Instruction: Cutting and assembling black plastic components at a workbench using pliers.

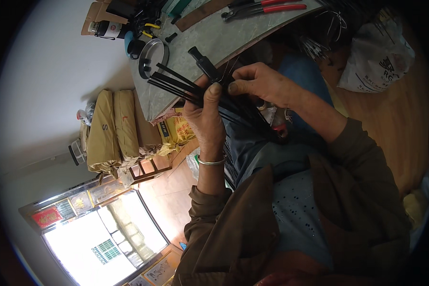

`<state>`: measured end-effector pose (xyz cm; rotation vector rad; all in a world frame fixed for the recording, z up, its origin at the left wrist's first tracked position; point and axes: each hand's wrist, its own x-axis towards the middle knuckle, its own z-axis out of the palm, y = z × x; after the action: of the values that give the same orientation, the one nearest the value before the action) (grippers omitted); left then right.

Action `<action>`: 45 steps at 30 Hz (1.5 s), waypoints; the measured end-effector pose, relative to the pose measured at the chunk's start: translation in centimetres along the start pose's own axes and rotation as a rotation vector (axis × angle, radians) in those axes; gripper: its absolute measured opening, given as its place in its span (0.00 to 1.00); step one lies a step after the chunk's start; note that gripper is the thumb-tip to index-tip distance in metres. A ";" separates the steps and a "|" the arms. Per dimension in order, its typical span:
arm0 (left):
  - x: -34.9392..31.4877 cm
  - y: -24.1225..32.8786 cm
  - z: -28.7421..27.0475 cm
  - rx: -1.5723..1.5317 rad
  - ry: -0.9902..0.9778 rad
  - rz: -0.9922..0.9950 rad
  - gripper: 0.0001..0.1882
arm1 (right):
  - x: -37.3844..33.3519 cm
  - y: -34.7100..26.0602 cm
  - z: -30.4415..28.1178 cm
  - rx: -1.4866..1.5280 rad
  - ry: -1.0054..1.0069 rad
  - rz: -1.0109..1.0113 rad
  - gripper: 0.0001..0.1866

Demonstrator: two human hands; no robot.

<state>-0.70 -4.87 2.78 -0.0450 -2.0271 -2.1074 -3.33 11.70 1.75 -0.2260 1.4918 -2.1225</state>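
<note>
My left hand (pixel 206 118) grips black rods (pixel 177 85); my right hand (pixel 264 86) curls beside them, its hold unclear.

Homelike workshop room: red-handled tools (pixel 279 8) on worktable (pixel 200 40), bulky tan sacks (pixel 104 136) by wall (pixel 47 81), wood-look floor (pixel 386 124).

Head cam here was the left of two fisheyes, worn up top and aimed down past the wearer's shirt (pixel 294 209) at the left hand (pixel 206 121) and right hand (pixel 267 86), pretty close in. The room came out tilted, bright opening (pixel 76 243) lower left, surface (pixel 245 35) up top.
</note>
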 end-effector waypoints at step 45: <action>-0.8 1.3 1.4 -0.110 0.069 -0.105 0.16 | -0.5 1.1 1.5 -0.151 0.095 -0.217 0.10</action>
<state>0.12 -3.46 4.02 0.1184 -1.9119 -2.2495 -1.97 10.47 1.40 -0.3603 1.7557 -2.2152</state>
